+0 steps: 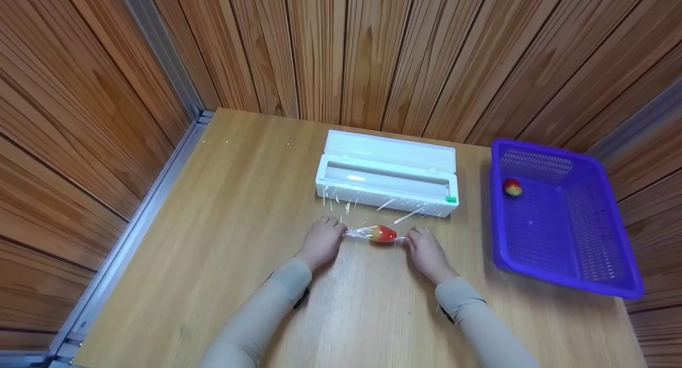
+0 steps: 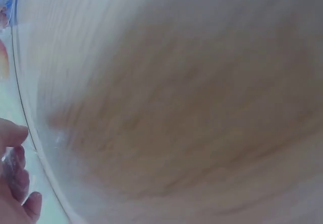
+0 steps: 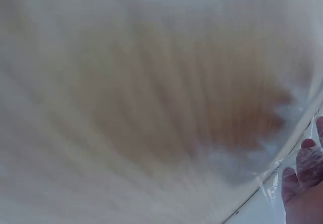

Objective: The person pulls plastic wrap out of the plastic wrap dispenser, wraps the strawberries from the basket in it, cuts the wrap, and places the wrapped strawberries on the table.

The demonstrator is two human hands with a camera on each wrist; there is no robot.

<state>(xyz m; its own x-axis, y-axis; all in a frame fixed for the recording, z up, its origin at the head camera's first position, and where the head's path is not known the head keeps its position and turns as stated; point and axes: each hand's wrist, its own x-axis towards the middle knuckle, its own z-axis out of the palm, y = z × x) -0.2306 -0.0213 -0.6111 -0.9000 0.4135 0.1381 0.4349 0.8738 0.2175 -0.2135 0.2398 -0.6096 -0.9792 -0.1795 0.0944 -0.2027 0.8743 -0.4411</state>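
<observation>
In the head view, a small, rounded red-and-yellow fruit (image 1: 383, 234) lies in clear, crinkled plastic film (image 1: 361, 232) between two bare hands, low over a light brown wooden table (image 1: 224, 197). The left hand (image 1: 322, 243) pinches the gathered film at one end; the right hand (image 1: 428, 253) pinches the shorter tail at the other. The step looks like drawing or twisting the ends tight. To do it well, grip close to the fruit, match the pull on both sides, and turn gently so the film does not tear. Shiny streaks of film show between the fruit and a long white box (image 1: 383, 202) with its lid (image 1: 391, 150) raised, so it is worth checking that no strand is caught.

Counted, there are two hands, one box holding one pale roll (image 1: 386, 181), one purple plastic basket (image 1: 495, 240), and two fruits: the wrapped one and a second red-and-yellow fruit (image 1: 512, 187) inside the basket.

In the left wrist view, one hand shows at the edge, fingers bent, film against them; the rest is blurred.

In the right wrist view, film stretches across fingertips at the lower right; their grip cannot be told there.
</observation>
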